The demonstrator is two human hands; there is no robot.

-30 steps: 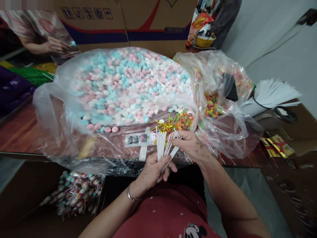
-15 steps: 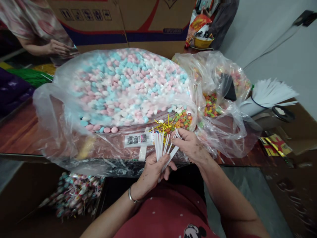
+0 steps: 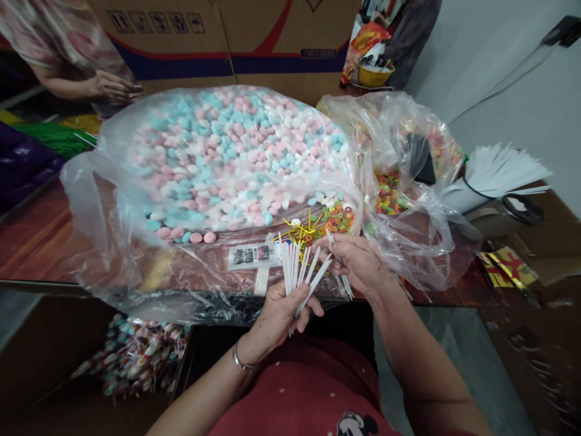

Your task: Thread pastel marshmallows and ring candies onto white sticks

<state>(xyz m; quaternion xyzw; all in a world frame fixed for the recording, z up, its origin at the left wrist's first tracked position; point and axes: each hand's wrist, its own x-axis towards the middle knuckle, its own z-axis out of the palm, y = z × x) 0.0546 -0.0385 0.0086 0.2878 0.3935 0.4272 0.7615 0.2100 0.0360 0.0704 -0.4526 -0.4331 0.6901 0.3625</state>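
Note:
My left hand (image 3: 285,306) is closed around a fanned bunch of thin white sticks (image 3: 297,266), which point up and away from me. Just to its right, my right hand (image 3: 356,260) grips a few more white sticks (image 3: 345,284); their ends stick out above and below the fingers. Beyond the hands lie gold twist ties (image 3: 302,233) and small ring-shaped candies (image 3: 336,218) in orange and green. A printed clear packet (image 3: 252,256) is left of the sticks. Behind them spreads a large clear bag (image 3: 240,151) full of pink, blue and white candies.
A second clear bag (image 3: 390,191) holds colourful rings, with a dark object (image 3: 420,158) on it. White strips (image 3: 503,169) stand in a container at right. Below left, an open box holds wrapped candies (image 3: 140,357). A co-worker's hand (image 3: 113,86) shows beside a large carton (image 3: 236,48).
My right hand has drawn slightly right, away from the left bunch, with white sticks now showing below its fingers. My left hand has barely moved.

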